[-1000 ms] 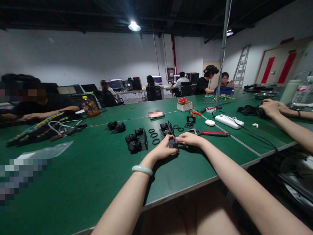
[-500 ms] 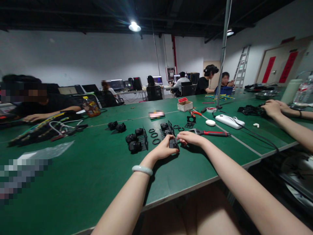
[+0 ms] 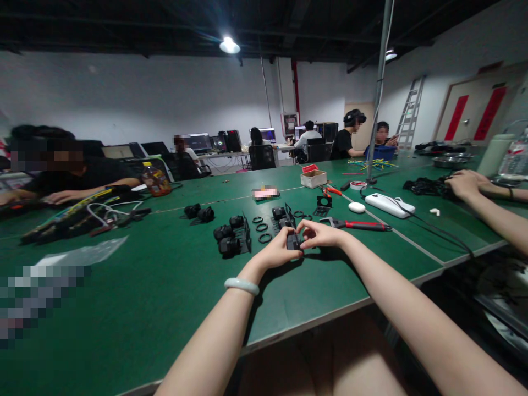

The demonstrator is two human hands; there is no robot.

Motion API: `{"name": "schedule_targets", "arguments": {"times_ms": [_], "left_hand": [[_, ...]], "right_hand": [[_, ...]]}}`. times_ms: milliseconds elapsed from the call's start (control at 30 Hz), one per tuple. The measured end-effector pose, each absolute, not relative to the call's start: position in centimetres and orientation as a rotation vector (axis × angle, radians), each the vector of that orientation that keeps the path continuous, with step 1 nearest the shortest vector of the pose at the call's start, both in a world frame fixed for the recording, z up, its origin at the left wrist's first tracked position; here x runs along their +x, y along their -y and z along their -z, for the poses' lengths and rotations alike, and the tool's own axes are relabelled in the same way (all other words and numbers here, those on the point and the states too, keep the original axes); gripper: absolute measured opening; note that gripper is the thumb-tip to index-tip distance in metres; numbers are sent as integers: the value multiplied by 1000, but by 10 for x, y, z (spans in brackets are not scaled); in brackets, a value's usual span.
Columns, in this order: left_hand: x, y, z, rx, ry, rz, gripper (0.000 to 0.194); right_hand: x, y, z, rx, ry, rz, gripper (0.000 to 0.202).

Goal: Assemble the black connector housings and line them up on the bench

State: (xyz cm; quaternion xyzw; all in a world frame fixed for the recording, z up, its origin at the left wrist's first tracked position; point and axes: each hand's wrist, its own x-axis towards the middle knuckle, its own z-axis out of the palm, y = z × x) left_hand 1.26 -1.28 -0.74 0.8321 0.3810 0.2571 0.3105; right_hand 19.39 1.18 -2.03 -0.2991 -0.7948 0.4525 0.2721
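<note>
My left hand is closed around a black bracket that carries round black fittings resembling cable glands, near the table's front edge. My right hand curls its thumb and index finger against the bracket's right side; whatever lies between those fingertips is hidden. Just beyond my left hand, more black fittings show on the bracket side. Several black rings lie to the left, beside another bracket holding black fittings. Further left is a smaller group of fittings. An adjustable wrench with a red-and-black handle rests right of my right hand.
Beyond the wrench lie a square black plate, a white oval case and a white power bank with a cable. A small box stands farther back. Co-workers sit left and right; one's hands handle black parts.
My right hand's index finger and thumb have arched up and spread around the bracket's right side. My left hand keeps its hold. The view has shifted slightly.
</note>
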Motion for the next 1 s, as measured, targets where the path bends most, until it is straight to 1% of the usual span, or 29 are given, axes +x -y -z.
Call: {"name": "schedule_targets", "arguments": {"times_ms": [233,667,833,1000], "left_hand": [[12,9,11,2191,-1017,-676,50],[10,7,13,2210,-1022,-683,51],[10,9,10,2242,-1024,-693,50],[11,12,8,2215,-1058,-687,51]], "right_hand": [[194,-12,21,-818,2149,-1210,38],[196,-13,22,-874,2178,-1136,38],[194,-15,23,-907,2155,-1158,38],[193,-14,21,-884,2141,-1188,32]]}}
